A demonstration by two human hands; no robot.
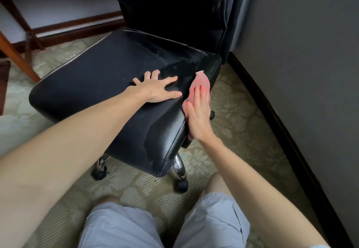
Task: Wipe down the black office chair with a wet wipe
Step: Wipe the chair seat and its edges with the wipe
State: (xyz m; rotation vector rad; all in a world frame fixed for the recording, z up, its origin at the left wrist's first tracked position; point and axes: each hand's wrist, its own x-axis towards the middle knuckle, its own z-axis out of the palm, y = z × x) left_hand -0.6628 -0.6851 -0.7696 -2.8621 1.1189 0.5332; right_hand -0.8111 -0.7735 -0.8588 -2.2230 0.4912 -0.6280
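Note:
The black office chair [101, 76] stands in front of me, its padded seat facing up and its backrest rising at the top of the view. My left hand [158, 89] lies flat on the seat top with fingers spread. My right hand [198, 119] presses a pink wipe [201, 83] against the seat's right side edge with straight fingers. The wipe sticks out beyond my fingertips. Wet streaks show on the seat near both hands.
A grey wall [301, 72] with a dark baseboard runs close along the chair's right side. Wooden desk legs [17, 53] stand at the left. Chrome chair legs with castors [181, 184] rest on patterned carpet. My knees in light shorts are at the bottom.

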